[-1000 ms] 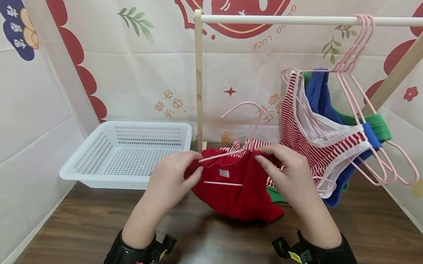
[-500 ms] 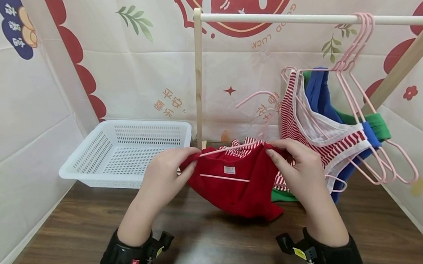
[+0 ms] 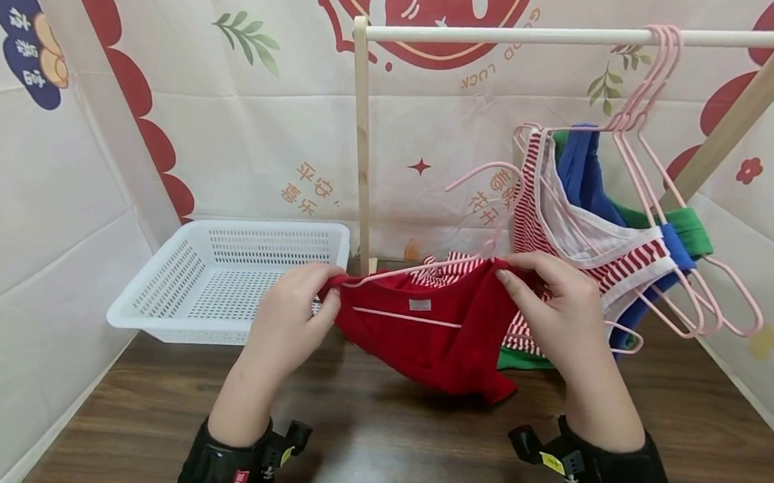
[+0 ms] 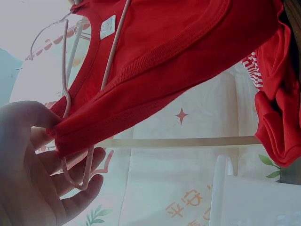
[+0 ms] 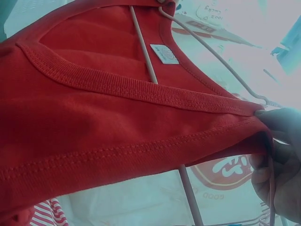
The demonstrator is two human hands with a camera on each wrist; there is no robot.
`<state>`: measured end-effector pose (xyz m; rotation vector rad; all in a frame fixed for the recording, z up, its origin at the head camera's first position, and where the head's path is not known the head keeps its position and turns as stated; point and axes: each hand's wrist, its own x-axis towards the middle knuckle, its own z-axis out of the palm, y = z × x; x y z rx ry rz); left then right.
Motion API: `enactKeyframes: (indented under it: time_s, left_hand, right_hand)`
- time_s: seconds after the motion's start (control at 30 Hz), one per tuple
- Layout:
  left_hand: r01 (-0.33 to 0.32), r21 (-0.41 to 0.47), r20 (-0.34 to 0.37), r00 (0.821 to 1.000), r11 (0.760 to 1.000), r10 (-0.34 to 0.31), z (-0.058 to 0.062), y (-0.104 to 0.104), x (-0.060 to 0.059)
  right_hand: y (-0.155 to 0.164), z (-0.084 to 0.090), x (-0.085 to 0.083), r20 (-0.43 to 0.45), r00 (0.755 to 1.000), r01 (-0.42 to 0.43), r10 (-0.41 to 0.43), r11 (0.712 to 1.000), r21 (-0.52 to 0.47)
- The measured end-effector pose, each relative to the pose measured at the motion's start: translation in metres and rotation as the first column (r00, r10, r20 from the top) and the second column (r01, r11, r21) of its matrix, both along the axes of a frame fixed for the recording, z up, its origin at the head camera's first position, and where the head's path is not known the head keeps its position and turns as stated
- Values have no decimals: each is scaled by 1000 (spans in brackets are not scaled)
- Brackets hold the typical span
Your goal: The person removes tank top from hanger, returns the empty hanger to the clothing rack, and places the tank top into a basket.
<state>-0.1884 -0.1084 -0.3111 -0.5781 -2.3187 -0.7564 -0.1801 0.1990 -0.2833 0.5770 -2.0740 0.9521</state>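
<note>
A red tank top (image 3: 414,346) is spread over a pink hanger (image 3: 498,165), whose hook points up and to the left. My left hand (image 3: 289,317) pinches the left shoulder strap; in the left wrist view, the hanger's rounded end sticks out below that strap, in front of my fingers. At the right shoulder, my right hand (image 3: 558,318) pinches the other strap between thumb and fingers. The right wrist view shows the ribbed neckline with a white label (image 5: 164,54) inside, and the hanger bar running behind the cloth. The lower part of the top droops close over the table.
A white perforated basket (image 3: 156,316) stands to the left. At the right, striped, blue and green garments (image 3: 560,237) hang on pink hangers from the white rail (image 3: 506,36) of a wooden-legged rack. More striped and green cloth (image 3: 522,360) lies behind the red top.
My hands have drawn apart, the left going left and the right going right, stretching the tank top wider along the hanger. The hanger's hook has shifted right and slightly up.
</note>
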Motion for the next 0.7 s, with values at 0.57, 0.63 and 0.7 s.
enactKeyframes:
  time_s: [0.57,0.63,0.7]
  left_hand:
    - [-106,100,143,985,989,92,1,-10,-4]
    - [-107,108,154,984,988,90,0,-11,-5]
    - [-104,120,167,982,987,84,0,-12,-6]
  right_hand:
    - [4,0,0,-4,1000,7,-7,999,-37]
    - [4,0,0,2,1000,9,-9,999,-39]
    - [4,0,0,7,1000,11,-11,999,-41]
